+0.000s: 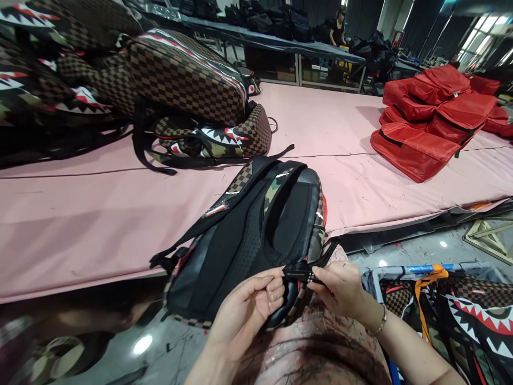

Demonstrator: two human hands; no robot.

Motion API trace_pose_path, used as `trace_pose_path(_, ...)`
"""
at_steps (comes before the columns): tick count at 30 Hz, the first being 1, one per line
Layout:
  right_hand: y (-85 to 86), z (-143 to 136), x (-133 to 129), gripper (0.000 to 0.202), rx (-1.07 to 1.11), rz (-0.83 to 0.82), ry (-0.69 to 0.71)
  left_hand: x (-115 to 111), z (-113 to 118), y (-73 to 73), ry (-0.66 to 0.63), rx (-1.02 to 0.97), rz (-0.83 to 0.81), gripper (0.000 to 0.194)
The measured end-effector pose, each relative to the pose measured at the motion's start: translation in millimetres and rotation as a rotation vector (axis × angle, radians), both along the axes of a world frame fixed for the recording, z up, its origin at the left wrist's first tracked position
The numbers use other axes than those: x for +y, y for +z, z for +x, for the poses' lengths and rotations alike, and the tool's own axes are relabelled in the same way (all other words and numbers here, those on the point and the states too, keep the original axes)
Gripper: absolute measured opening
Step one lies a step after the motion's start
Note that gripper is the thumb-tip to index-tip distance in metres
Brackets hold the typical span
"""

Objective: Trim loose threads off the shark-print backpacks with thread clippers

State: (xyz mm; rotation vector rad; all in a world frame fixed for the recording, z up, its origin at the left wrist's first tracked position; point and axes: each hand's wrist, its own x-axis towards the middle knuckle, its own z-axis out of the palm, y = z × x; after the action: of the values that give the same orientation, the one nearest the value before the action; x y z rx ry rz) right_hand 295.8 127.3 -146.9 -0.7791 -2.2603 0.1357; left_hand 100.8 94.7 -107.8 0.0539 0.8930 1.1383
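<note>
A backpack point(228, 251) lies back side up over the near edge of the pink-covered table, its black padded back panel and shoulder straps facing me. Checkered and camouflage fabric shows along its sides. At its lower right corner, my left hand point(252, 299) pinches one part of a black webbing strap point(297, 271). My right hand point(339, 286) grips the same strap close by, near what looks like a dark buckle. Fingers of both hands are closed, and the exact fitting between them is partly hidden.
Checkered backpacks point(192, 75) with shark-mouth prints are piled at the table's left. Red bags point(433, 123) are stacked at the right on the pink cover point(320, 123). A blue-grey framed bin point(374, 280) holding more backpacks stands at my right. Another person point(337, 29) is far back.
</note>
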Motion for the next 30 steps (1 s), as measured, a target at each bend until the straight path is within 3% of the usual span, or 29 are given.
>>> trace_pose_path(5,1.6,-3.1,4.1,0.022,-0.047,0.070,0.014,-0.7,2.5,0.3,0.018,-0.010,-0.024,0.013)
trace_pose_path(21,6.3,-5.2,7.8,0.023,-0.064,-0.004,0.015,0.7,1.9,-0.3,0.008,0.040,0.011,0.021)
trace_pose_path(24,8.1,-8.0,7.4,0.016,0.166,-0.189,0.061,0.8,0.4,-1.5,-0.004,0.040,0.010,0.026)
trace_pose_path(26,6.2,-11.8,7.6,0.011,0.366,-0.397,0.029,0.1,-1.7,-5.3,-0.019,0.103,0.016,0.029)
trace_pose_path(30,-9.3,-26.1,11.5,0.018,0.559,-0.927,0.013,-2.1,-8.9,-17.6,-0.126,0.532,0.099,0.039)
